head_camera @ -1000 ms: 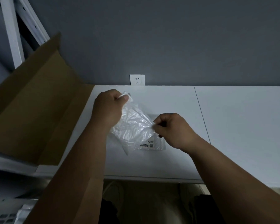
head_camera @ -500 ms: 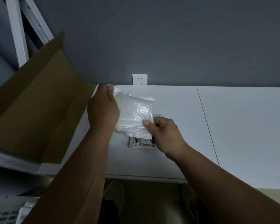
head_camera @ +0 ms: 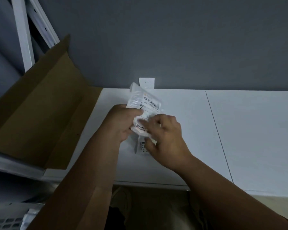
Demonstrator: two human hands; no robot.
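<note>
A white bubble-wrap pouch (head_camera: 144,101) with a barcode label is held upright over the white table (head_camera: 181,130), its top end near the wall. My left hand (head_camera: 121,122) grips its lower left side, thumb across the front. My right hand (head_camera: 165,135) is blurred and its curled fingers touch the pouch's lower right corner. Under both hands a small flat packet with printed text (head_camera: 142,146) lies on the table, partly hidden.
An open brown cardboard box (head_camera: 35,117) sits on a shelf to the left, against the table's edge. White shelf uprights (head_camera: 22,30) rise behind it. A wall socket (head_camera: 146,83) is behind the pouch. A white crate (head_camera: 7,219) is at the lower left.
The pouch has been turned over so its labelled side faces me and stands more upright. Both hands have come closer together at its lower end.
</note>
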